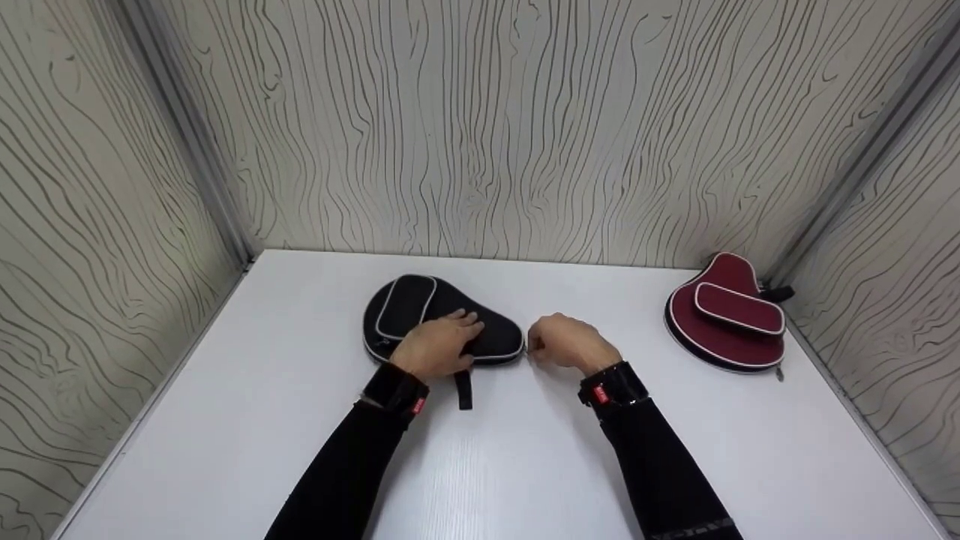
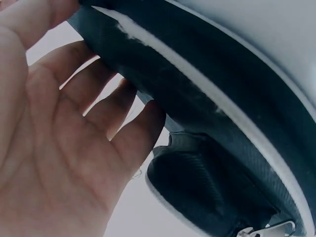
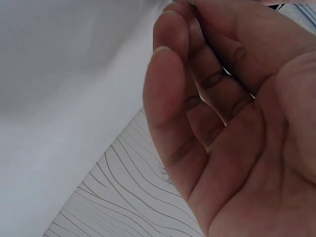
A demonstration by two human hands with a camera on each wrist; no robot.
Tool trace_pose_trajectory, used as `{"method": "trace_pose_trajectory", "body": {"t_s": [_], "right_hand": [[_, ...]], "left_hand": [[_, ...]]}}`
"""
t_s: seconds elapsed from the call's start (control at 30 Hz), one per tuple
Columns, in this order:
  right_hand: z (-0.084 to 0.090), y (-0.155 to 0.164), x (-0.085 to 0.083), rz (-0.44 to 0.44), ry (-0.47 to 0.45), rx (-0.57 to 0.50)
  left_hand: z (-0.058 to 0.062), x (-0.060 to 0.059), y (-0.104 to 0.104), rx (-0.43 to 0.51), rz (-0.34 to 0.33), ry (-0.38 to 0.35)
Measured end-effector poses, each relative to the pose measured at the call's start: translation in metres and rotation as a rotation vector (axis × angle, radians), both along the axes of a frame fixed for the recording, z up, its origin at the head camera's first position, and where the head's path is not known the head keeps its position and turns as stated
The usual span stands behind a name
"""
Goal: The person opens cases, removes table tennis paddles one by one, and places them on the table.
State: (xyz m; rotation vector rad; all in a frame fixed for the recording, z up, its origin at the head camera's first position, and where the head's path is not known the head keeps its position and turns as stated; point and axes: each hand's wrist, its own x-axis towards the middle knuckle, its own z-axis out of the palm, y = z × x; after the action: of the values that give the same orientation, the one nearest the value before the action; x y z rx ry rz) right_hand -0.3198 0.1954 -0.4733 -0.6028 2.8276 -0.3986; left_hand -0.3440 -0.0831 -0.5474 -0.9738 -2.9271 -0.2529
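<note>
A black table tennis paddle case (image 1: pixel 491 326) with pale piping lies flat on the white table, its narrow end toward the right. My left hand (image 1: pixel 439 346) rests on the case with fingers fairly straight; in the left wrist view the fingers lie over the black fabric (image 2: pixel 197 108), near the small pocket (image 2: pixel 185 177) with its metal zipper pull (image 2: pixel 269 231). At the narrow tip, my right hand (image 1: pixel 566 343) has its fingers curled and its thumb and fingertip together, pinching the case's zipper pull, which the fingers mostly hide. A black strap (image 1: pixel 464 390) sticks out below the left hand.
A dark red paddle case (image 1: pixel 742 337) with a front pocket lies at the table's right back corner, its strap (image 1: pixel 778 293) against the side. Wood-patterned panels (image 1: pixel 480 135) enclose the white table (image 1: pixel 247 420) at the back and both sides.
</note>
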Motion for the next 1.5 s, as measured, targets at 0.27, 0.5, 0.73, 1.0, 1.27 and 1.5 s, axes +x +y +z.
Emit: {"method": "trace_pose_trajectory", "body": {"t_s": [0.27,0.5,0.73,1.0,1.27,1.5], "right_hand": [[0.002,-0.005,0.003,0.032,-0.036,0.008],[0.004,-0.010,0.007,0.053,-0.056,-0.007],[0.005,-0.019,0.013,0.014,-0.089,-0.017],[-0.002,-0.033,0.015,0.077,-0.101,-0.089],[-0.007,-0.042,0.016,0.156,-0.060,-0.122],[-0.001,-0.035,0.012,0.158,-0.077,-0.120]], "left_hand": [[0.002,0.002,0.000,0.027,0.007,-0.025],[0.001,0.001,0.000,0.006,0.007,-0.013],[-0.003,0.000,0.000,0.025,0.000,0.009],[-0.004,0.000,0.001,0.029,0.012,0.011],[-0.004,-0.001,0.003,-0.008,0.024,0.017],[-0.002,0.001,0.004,0.013,0.015,0.039]]}}
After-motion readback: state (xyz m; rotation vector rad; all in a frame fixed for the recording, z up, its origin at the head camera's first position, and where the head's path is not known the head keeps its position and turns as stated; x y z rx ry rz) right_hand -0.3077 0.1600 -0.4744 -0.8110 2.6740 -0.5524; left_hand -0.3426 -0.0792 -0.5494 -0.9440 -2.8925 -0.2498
